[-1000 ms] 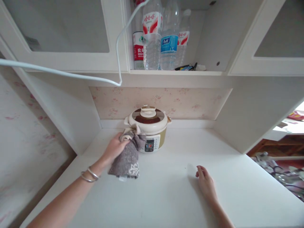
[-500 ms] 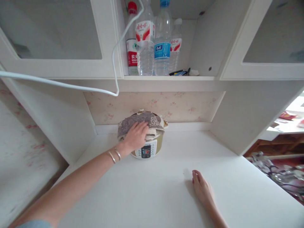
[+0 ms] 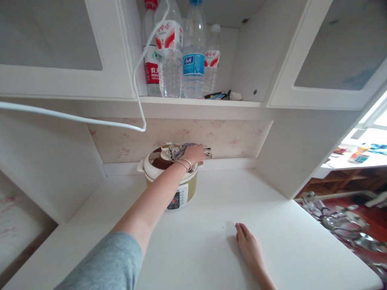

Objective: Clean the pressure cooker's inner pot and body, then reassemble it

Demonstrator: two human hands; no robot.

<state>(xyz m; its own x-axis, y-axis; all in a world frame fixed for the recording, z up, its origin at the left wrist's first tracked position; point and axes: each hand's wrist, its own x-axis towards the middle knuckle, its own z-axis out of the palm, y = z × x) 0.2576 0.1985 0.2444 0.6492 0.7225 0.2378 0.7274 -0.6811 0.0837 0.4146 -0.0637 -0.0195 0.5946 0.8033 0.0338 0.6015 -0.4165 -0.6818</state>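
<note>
A small beige electric cooker (image 3: 157, 171) with a brown-patterned lid stands at the back of the white counter (image 3: 211, 225). My left hand (image 3: 195, 154) reaches over the lid's right side and presses a grey patterned cloth (image 3: 179, 151) onto it; the cloth is bunched under my fingers. Two thin bangles sit on that wrist. Flat on the counter, palm down, lies my right hand (image 3: 249, 249), well in front and to the right of the cooker, holding nothing.
Several water bottles (image 3: 181, 56) and small items stand on an open shelf above, between two frosted cabinet doors. A white cable (image 3: 137, 92) hangs in a loop at the left. A cabinet side wall (image 3: 290, 161) closes the right.
My left hand lifted the cloth from the cooker's left front onto the lid, then swept it across to the lid's right rear. My right hand stayed on the counter.
</note>
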